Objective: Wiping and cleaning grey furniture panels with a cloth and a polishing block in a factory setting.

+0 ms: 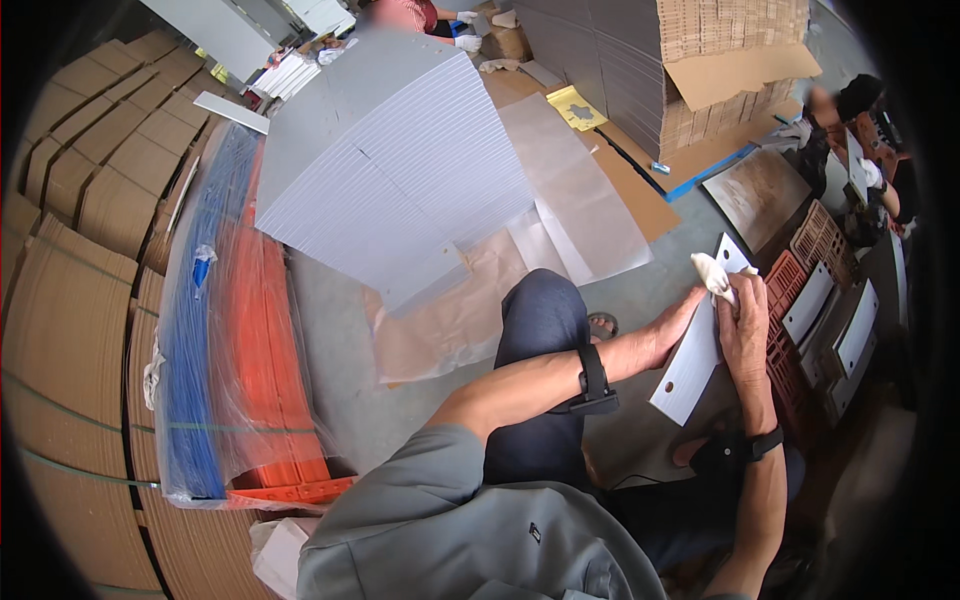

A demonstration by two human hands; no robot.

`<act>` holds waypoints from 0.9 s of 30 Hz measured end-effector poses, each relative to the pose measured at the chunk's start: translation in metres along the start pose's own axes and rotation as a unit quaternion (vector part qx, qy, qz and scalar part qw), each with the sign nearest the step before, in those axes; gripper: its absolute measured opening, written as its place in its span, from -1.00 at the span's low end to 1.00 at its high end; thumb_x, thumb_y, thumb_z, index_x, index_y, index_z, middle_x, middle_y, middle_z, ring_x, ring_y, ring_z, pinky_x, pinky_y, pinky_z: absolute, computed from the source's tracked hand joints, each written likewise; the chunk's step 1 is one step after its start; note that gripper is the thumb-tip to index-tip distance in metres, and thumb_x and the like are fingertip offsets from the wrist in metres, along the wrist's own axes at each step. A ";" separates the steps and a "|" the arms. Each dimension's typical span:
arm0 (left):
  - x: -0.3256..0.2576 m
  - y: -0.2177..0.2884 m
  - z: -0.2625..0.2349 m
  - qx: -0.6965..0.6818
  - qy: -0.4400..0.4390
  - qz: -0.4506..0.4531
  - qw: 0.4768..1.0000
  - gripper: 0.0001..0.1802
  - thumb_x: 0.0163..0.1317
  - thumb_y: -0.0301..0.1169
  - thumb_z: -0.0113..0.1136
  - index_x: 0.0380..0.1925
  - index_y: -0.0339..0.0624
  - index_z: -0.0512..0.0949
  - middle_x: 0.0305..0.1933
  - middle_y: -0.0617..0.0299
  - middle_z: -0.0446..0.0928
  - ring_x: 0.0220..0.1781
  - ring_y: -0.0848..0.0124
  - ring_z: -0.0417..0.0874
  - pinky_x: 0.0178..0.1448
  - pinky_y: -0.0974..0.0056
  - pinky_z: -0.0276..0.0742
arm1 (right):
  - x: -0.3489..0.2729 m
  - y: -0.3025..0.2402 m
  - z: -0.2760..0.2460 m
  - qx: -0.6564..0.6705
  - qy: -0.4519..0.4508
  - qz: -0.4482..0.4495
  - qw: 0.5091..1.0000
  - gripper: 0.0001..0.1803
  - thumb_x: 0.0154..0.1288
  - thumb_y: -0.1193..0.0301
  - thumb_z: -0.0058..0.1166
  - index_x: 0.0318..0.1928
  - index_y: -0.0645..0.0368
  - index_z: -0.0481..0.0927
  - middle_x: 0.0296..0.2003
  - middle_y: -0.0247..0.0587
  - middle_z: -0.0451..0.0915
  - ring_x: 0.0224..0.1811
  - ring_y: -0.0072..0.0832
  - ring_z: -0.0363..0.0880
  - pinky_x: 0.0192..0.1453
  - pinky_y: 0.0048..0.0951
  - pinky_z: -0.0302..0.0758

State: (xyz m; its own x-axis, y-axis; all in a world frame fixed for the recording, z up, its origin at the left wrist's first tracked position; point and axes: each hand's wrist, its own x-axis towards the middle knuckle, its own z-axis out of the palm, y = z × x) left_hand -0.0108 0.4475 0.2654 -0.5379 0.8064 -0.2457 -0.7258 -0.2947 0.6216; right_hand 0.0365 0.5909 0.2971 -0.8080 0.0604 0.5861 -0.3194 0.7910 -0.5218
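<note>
A long, flat white panel [690, 375] with a round hole near its lower end is held tilted in front of my knees. My left hand [679, 322] is closed on the panel's left edge, and some of its fingers are hidden behind it. My right hand [744, 330] lies over the panel's right side, closed on a crumpled cream cloth [712, 274]. The cloth rests against the upper part of the panel.
Red plastic crates [786, 290] and more white panels [856, 335] stand close on my right. Ahead rises a tall stack of grey-white sheets [400, 170]. Wrapped blue and orange parts [265, 340] and cardboard stacks [70, 330] are at left. Two co-workers [870, 150] [440, 20] sit farther off.
</note>
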 end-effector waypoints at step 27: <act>0.002 0.057 -0.013 0.048 0.207 0.140 0.967 -0.38 0.58 0.15 -0.18 0.30 -0.09 0.47 -0.26 0.33 0.53 -0.29 0.49 0.53 -0.24 0.33 0.51 | -0.026 -0.001 -0.096 0.006 -0.181 0.087 0.980 -0.70 0.20 0.54 0.31 -0.05 0.28 0.59 -0.21 -0.07 0.55 -0.13 -0.08 0.59 -0.03 -0.14 0.55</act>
State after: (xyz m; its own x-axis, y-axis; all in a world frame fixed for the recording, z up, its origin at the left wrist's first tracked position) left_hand -0.0590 0.4253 0.2911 -0.8477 0.4214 -0.3223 -0.4942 -0.4061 0.7687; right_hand 0.1057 0.6472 0.3418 -0.9729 -0.0275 0.2297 -0.1645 0.7803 -0.6033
